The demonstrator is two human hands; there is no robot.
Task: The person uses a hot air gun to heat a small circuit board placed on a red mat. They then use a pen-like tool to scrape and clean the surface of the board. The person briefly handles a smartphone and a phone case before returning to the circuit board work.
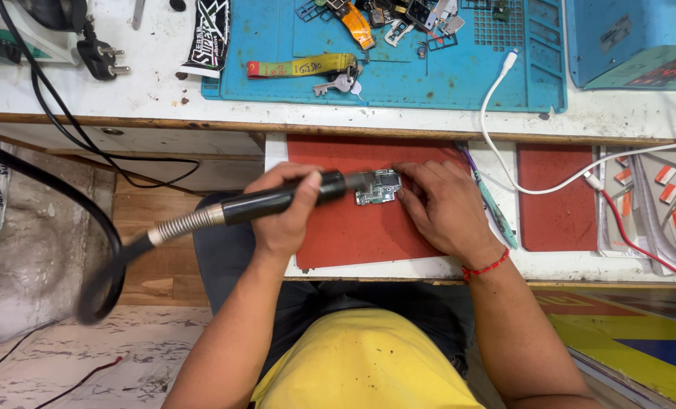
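My left hand [285, 208] is wrapped in a full grip around the black handle of the hot-air wand [277, 201]. Its nozzle points right at the small green circuit board [379, 187], which lies near the centre of the frame on the red work mat [345, 235]. The nozzle tip is blurred, so I cannot tell whether it touches the board or hangs just above it. My right hand [440, 208] lies flat, fingers [410, 182] pressed on the board's right edge; it pins the board down and grasps nothing.

Risks noted:

- My right fingertips sit just beside the nozzle's target. If the wand drifts right, I judge a burn likely.
- The board is held by finger pressure alone. A nudge from the nozzle could slide it across the mat and shift any loosened part.
- The wand's spring-wrapped hose [182, 223] loops down off the bench at the left of the frame. Its weight could drag on my grip and pull the aim off.
- The white cable [497, 113] and the red wire [633, 235] lie at the right of the frame, well apart from the nozzle. They only matter if I swing the wand that way.
- The pen-like teal tool [493, 204] lies just beside my right hand, and a wrist movement could knock it.
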